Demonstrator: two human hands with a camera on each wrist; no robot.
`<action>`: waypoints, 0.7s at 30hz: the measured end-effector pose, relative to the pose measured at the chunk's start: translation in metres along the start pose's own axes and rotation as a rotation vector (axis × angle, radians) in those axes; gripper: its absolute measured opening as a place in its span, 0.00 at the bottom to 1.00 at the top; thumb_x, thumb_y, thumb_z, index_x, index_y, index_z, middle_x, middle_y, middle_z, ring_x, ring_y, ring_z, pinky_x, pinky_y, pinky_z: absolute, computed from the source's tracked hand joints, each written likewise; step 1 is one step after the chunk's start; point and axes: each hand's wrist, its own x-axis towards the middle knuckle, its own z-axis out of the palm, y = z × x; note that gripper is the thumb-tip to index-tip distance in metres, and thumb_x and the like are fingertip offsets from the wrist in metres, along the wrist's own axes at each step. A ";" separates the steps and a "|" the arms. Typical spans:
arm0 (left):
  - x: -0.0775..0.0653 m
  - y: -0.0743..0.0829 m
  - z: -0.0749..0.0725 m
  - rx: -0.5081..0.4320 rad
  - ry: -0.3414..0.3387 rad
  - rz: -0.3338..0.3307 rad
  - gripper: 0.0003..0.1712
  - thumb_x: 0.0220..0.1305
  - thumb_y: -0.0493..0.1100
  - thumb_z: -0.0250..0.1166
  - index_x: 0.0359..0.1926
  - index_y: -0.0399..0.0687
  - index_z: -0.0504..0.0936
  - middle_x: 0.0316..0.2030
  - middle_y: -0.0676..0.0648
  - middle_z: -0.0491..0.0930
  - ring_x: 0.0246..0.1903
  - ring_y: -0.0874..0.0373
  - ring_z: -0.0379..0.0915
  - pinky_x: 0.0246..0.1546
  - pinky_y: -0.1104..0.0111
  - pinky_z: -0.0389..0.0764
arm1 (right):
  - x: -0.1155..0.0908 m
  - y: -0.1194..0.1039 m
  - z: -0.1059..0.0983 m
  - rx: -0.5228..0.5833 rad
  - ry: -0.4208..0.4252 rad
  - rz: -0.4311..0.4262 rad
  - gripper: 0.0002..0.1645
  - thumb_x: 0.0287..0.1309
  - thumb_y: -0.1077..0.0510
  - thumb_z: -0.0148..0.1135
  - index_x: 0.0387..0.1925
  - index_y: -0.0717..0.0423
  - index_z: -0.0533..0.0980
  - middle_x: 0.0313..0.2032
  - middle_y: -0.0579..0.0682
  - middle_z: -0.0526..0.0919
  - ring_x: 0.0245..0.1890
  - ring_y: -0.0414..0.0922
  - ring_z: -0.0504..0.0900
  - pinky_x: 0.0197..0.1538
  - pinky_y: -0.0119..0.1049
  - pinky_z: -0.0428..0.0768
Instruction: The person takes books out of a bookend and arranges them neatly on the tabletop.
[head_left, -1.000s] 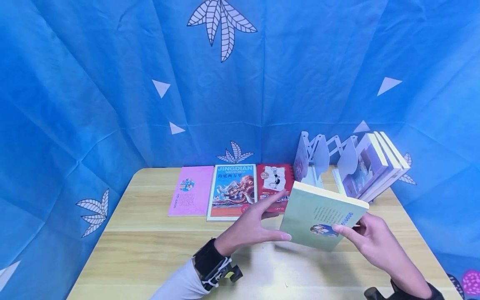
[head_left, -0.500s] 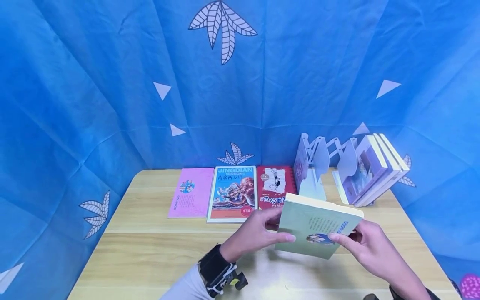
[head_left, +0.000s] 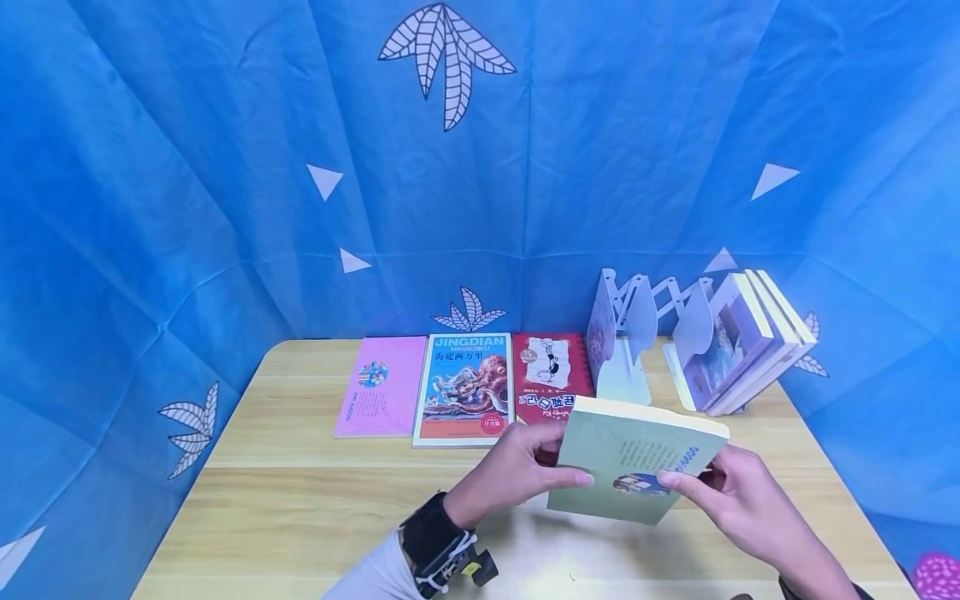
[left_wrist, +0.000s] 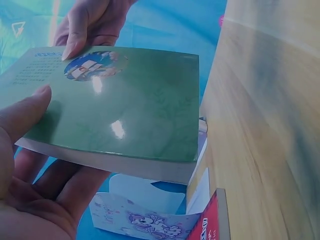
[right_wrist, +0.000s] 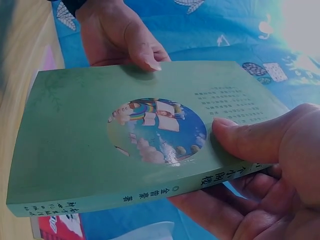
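Along the back of the wooden bench (head_left: pixel 300 500), below a blue cloth backdrop (head_left: pixel 480 183), I see a pink book (head_left: pixel 381 387), an octopus-covered book (head_left: pixel 463 387) and a red book (head_left: pixel 553 367) lying flat in a row. A pale folding rack (head_left: pixel 641 333) stands just right of them, with three books (head_left: pixel 738 342) standing together at its right end. The green book (head_left: pixel 630 454) is held up over the bench, tilted, in front of the red one and the rack; from the head view, it and the left hand (head_left: pixel 517 467) cover the red book's lower part. Both grips are clamped on the green book. The left grip has its thumb on the cover and fingers underneath, at the side away from the spine. The right hand (head_left: pixel 738 496) pinches the spine side, its thumb pressed beside the round cover picture (right_wrist: pixel 157 131), fingers below.
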 end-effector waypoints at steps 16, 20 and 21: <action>-0.006 -0.007 0.008 0.130 0.137 0.180 0.15 0.66 0.42 0.72 0.51 0.41 0.87 0.45 0.40 0.91 0.39 0.66 0.88 0.39 0.74 0.89 | 0.001 0.000 0.006 0.028 -0.052 0.143 0.19 0.64 0.67 0.68 0.56 0.62 0.79 0.44 0.47 0.91 0.33 0.30 0.82 0.26 0.32 0.81; -0.010 -0.008 0.006 0.199 0.186 0.232 0.12 0.67 0.42 0.71 0.46 0.40 0.83 0.36 0.41 0.90 0.30 0.72 0.80 0.29 0.76 0.86 | 0.003 -0.002 0.009 0.037 -0.058 0.171 0.21 0.65 0.65 0.68 0.59 0.61 0.77 0.46 0.50 0.90 0.36 0.30 0.85 0.31 0.32 0.85; -0.011 -0.008 0.005 0.214 0.191 0.241 0.12 0.67 0.43 0.71 0.45 0.40 0.82 0.33 0.41 0.88 0.28 0.73 0.77 0.26 0.78 0.84 | 0.004 -0.002 0.010 0.044 -0.056 0.169 0.22 0.65 0.65 0.68 0.59 0.61 0.77 0.46 0.45 0.90 0.37 0.30 0.85 0.32 0.33 0.86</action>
